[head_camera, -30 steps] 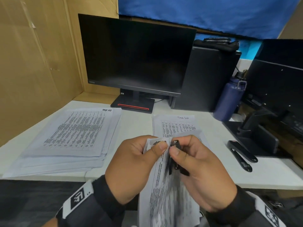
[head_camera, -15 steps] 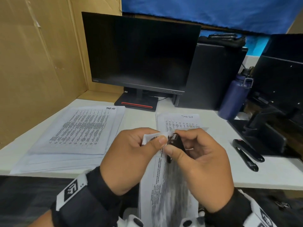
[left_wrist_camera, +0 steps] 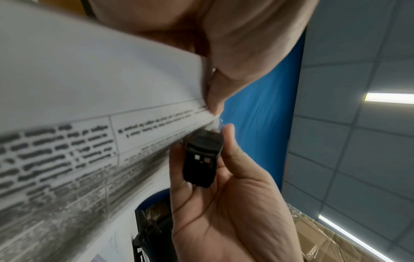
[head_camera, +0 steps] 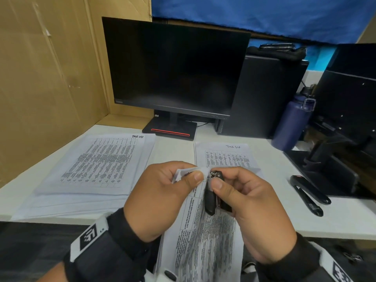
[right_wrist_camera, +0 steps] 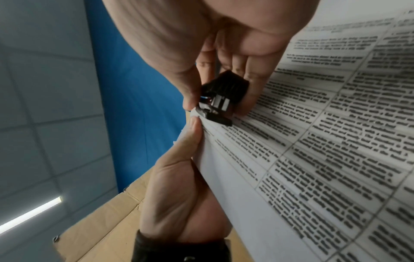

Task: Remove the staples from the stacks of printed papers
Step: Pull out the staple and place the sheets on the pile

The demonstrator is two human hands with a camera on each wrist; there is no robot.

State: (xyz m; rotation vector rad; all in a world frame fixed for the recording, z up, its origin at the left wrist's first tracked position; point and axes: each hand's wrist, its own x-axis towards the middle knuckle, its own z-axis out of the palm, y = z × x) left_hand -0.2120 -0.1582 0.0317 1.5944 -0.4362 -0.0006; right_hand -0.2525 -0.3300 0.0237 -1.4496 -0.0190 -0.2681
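I hold a stapled stack of printed papers (head_camera: 200, 243) upright in front of the desk edge. My left hand (head_camera: 189, 176) pinches its top corner, thumb on the near side. My right hand (head_camera: 220, 180) grips a small black staple remover (head_camera: 213, 192) between thumb and fingers, its metal jaws set against that same corner. The left wrist view shows the staple remover (left_wrist_camera: 199, 159) at the corner of the papers (left_wrist_camera: 89, 106), just below my left thumb. In the right wrist view the staple remover (right_wrist_camera: 221, 95) bites at the edge of the papers (right_wrist_camera: 313, 141). The staple itself is hidden.
A wide stack of printed sheets (head_camera: 97, 165) lies on the white desk (head_camera: 175, 151) at left, another stack (head_camera: 225, 155) behind my hands. A black stapler (head_camera: 309, 192) lies at right. Behind stand a monitor (head_camera: 175, 68), a computer tower (head_camera: 264, 94) and a blue bottle (head_camera: 291, 123).
Both hands stay joined at the paper's top corner. The staple remover has shifted slightly up against the corner, and the held papers sit a little higher.
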